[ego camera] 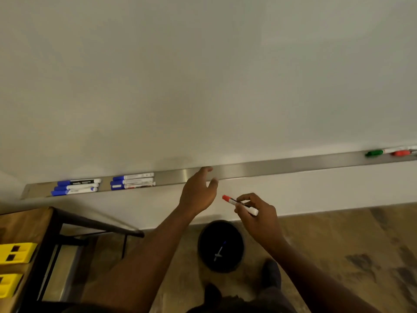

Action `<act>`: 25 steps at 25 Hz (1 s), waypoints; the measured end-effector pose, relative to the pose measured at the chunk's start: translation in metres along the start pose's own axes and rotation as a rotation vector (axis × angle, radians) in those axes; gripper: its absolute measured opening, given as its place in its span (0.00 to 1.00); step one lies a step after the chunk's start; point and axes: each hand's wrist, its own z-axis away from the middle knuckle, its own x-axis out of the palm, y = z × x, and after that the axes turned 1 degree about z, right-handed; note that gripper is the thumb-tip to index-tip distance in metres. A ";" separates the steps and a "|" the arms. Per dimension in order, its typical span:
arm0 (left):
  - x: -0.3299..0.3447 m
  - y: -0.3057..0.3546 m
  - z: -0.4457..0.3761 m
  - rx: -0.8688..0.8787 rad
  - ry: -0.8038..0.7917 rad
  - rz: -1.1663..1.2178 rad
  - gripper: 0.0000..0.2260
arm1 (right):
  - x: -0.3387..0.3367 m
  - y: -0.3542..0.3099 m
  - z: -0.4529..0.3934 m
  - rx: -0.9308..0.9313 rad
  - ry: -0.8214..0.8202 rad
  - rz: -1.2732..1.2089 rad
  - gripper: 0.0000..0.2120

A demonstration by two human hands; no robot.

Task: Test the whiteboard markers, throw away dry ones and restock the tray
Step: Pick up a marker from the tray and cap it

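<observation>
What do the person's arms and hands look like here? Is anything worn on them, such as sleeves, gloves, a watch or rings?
Both forearms are bare as far as the frame shows: no sleeves in view. The left hand and the right hand wear no gloves, and no watch, bracelet or ring is visible. The picture is somewhat blurred, so a thin ring could escape notice.

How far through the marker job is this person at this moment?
Done: one marker lies in the round black bin. In hand: the right hand holds a capped red-capped white marker; the left hand is open near the metal tray. Left: blue markers, plus green and red ones.
</observation>
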 end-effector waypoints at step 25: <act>0.067 -0.036 -0.029 0.225 -0.244 -0.609 0.33 | 0.003 0.175 0.029 0.651 -0.306 0.189 0.10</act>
